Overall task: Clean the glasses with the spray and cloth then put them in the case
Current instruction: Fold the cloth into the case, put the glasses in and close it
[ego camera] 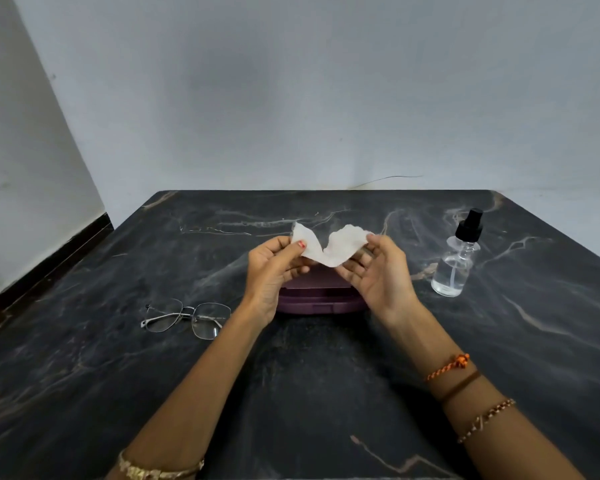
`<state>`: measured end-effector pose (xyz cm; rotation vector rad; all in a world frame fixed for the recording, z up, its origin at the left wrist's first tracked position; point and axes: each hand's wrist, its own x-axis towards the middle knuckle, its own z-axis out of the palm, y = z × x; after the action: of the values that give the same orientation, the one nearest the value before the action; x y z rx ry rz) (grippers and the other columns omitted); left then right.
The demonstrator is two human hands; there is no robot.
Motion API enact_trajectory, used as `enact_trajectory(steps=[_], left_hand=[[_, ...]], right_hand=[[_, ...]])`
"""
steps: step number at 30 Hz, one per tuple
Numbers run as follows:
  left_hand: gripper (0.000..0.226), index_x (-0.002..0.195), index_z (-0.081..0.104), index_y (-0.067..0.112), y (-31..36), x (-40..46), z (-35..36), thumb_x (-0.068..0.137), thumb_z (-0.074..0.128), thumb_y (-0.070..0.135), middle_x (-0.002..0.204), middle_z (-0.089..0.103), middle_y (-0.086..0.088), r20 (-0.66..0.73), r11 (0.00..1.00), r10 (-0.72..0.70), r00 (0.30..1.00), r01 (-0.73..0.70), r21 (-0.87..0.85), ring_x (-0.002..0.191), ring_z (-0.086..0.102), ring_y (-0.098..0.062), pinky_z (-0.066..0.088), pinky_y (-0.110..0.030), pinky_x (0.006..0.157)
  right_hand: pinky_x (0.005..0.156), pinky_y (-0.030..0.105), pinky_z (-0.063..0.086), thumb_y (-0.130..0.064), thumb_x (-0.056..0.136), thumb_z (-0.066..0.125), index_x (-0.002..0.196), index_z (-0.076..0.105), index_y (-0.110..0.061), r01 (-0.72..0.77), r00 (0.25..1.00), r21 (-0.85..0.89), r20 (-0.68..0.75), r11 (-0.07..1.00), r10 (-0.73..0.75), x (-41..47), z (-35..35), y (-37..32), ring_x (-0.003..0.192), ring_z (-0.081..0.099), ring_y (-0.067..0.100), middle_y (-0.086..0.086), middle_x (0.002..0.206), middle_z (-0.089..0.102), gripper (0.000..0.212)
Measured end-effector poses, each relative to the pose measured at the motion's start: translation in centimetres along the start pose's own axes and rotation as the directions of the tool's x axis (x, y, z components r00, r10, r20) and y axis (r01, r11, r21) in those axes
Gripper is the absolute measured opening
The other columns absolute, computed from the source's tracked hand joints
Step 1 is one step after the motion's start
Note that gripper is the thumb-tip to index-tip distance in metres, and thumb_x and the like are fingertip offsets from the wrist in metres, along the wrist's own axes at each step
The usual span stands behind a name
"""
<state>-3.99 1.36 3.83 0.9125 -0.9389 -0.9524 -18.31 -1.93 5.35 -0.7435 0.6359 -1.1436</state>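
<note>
One pair of glasses (pixel 187 318), one cloth (pixel 328 247), one spray bottle (pixel 456 258) and one case (pixel 321 296) are seen from the head camera, all on or above a dark marble table (pixel 84 358).

Both hands are raised over the middle of the table and hold the white cloth between them. The left hand (pixel 274 268) pinches the left edge of the cloth with the thumb on top, and its other fingers are curled under. The right hand (pixel 378 271) is half open, palm turned toward the camera, and its thumb and fingertips grip the right edge. The cloth sags in the middle, so it makes a shape like a V.

The purple case lies closed on the table just behind and under the hands, and the hands and cloth hide a part of its lid. The glasses lie on the table to the left of the case, near the left forearm, with the arms unfolded. The clear spray bottle with a black cap stands upright well to the right, apart from the right hand. Behind the table is a pale wall (pixel 291 98).
</note>
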Motion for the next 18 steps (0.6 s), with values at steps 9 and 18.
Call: enact_trajectory(steps=[9,18], left_hand=[[0.006,0.081,0.059,0.013,0.4,0.3,-0.5,0.083,0.058,0.007,0.061,0.070,0.004,-0.054,0.997,-0.082,0.995,0.083,0.009,0.048,0.062,-0.008,0.052,-0.017,0.047],[0.014,0.073,0.059,0.011,1.5,0.8,-2.1,0.074,0.069,0.002,0.045,0.062,0.009,-0.159,0.924,-0.037,0.987,0.094,0.370,0.043,0.055,0.002,0.043,-0.011,0.042]], right_hand=[[0.054,0.017,0.054,-0.006,0.083,0.061,0.086,0.064,-0.010,0.056,0.996,-0.193,-0.060,0.979,-0.069,0.4,-1.3,-0.6,0.064,0.069,0.006,-0.003,0.068,0.073,0.006],[0.056,0.022,0.050,-0.005,0.079,0.065,0.066,0.065,-0.014,0.162,0.974,-0.656,-0.012,0.737,-0.225,0.8,-2.4,-1.2,0.059,0.060,0.007,0.003,0.067,0.064,0.016]])
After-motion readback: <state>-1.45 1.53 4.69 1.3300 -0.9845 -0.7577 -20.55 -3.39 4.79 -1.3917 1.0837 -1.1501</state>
